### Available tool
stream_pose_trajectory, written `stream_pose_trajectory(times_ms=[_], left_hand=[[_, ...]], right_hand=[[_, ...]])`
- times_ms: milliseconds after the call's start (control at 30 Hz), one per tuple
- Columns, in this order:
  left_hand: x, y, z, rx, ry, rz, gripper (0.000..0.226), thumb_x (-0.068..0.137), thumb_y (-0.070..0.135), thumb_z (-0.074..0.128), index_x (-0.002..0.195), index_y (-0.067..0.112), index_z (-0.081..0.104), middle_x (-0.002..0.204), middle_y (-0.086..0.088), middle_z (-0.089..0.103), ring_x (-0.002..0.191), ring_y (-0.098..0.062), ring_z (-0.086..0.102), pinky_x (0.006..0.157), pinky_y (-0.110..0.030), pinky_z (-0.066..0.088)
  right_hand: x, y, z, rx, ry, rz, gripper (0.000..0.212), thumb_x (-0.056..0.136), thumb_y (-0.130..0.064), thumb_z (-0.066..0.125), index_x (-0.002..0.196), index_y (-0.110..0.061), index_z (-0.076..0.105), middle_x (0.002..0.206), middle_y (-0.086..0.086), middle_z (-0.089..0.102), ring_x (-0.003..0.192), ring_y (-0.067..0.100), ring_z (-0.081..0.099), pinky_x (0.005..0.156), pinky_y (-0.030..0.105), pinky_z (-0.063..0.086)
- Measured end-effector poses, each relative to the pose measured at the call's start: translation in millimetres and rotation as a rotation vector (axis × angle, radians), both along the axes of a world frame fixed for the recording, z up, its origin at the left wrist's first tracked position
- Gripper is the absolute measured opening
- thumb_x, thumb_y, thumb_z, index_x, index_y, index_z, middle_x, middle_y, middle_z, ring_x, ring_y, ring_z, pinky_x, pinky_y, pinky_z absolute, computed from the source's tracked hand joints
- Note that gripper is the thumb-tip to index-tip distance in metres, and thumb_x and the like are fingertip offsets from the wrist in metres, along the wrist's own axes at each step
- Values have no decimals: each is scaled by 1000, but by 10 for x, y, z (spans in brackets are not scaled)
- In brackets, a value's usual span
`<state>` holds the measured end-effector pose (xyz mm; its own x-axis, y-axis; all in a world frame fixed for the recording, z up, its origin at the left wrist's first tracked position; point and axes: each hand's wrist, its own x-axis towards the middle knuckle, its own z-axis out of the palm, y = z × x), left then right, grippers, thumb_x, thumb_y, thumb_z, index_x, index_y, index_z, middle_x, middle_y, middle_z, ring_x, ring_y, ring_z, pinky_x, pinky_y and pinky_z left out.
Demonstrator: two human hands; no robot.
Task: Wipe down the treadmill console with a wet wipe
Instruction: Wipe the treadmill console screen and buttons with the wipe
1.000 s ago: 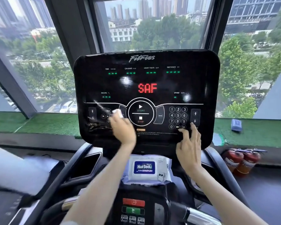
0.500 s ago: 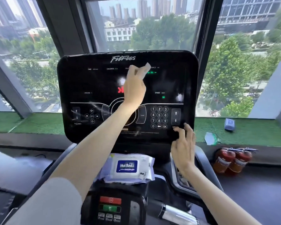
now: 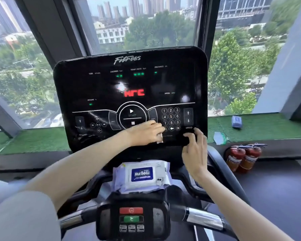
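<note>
The black treadmill console (image 3: 102,84) stands upright in front of me with red letters lit at its middle. My left hand (image 3: 145,133) presses a white wet wipe (image 3: 159,137) against the lower part of the panel, just left of the number keypad. Only a corner of the wipe shows under the fingers. My right hand (image 3: 195,150) grips the console's lower right edge below the SPEED buttons, thumb on the front. A pack of wet wipes (image 3: 142,174) lies on the ledge under the console.
Handlebars with a red and a green button (image 3: 131,214) sit close below. Two red fire extinguishers (image 3: 241,159) lie at the right by the green-turf window sill, which holds a small blue pack (image 3: 236,121). Large windows stand behind the console.
My left hand has swept with the wipe from the upper middle of the screen down to the lower panel beside the keypad. The right hand has stayed at the lower right edge.
</note>
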<state>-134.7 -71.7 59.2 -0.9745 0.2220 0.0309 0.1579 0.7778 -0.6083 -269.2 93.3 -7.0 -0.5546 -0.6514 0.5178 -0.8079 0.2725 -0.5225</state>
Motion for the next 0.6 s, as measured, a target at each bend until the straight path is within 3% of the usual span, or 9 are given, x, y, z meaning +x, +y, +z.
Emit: stream_pose_trajectory(times_ms=[133, 233, 367, 467, 600], left_hand=[[780, -360, 269, -237, -131, 15, 18, 85, 11, 53, 70, 21, 58, 79, 1, 51, 78, -19, 52, 67, -33, 44], [1228, -485, 556, -250, -31, 219, 10, 73, 12, 64, 68, 20, 62, 80, -1, 54, 80, -22, 55, 65, -34, 45], [1451, -485, 677, -60, 218, 471, 22, 55, 3, 73, 67, 18, 64, 78, -5, 53, 76, -24, 53, 61, -34, 42], [1338, -367, 641, 344, 404, 520, 28, 67, -6, 64, 84, 15, 70, 86, -5, 50, 81, -21, 46, 66, -32, 34], [980, -74, 602, 824, 421, 538, 34, 82, -4, 45, 93, 17, 69, 89, -1, 46, 84, -16, 45, 73, -35, 42]], right_hand=[[287, -114, 51, 35, 55, -5, 41, 65, 13, 57, 101, -3, 61, 126, 24, 48, 112, 40, 45, 93, 48, 40], [558, -247, 168, 61, 130, 8, 36, 63, 11, 61, 96, -3, 63, 118, 24, 53, 104, 42, 51, 84, 48, 45], [909, -383, 321, 87, 176, 16, 29, 63, 9, 61, 90, -2, 64, 111, 23, 55, 98, 42, 53, 80, 48, 44], [1051, -367, 384, 120, 130, 14, 29, 72, 4, 57, 99, -4, 65, 119, 19, 50, 109, 37, 47, 89, 44, 37], [1106, -127, 500, 69, -90, -40, 30, 80, -1, 53, 108, -8, 63, 125, 12, 46, 115, 30, 40, 92, 34, 33]])
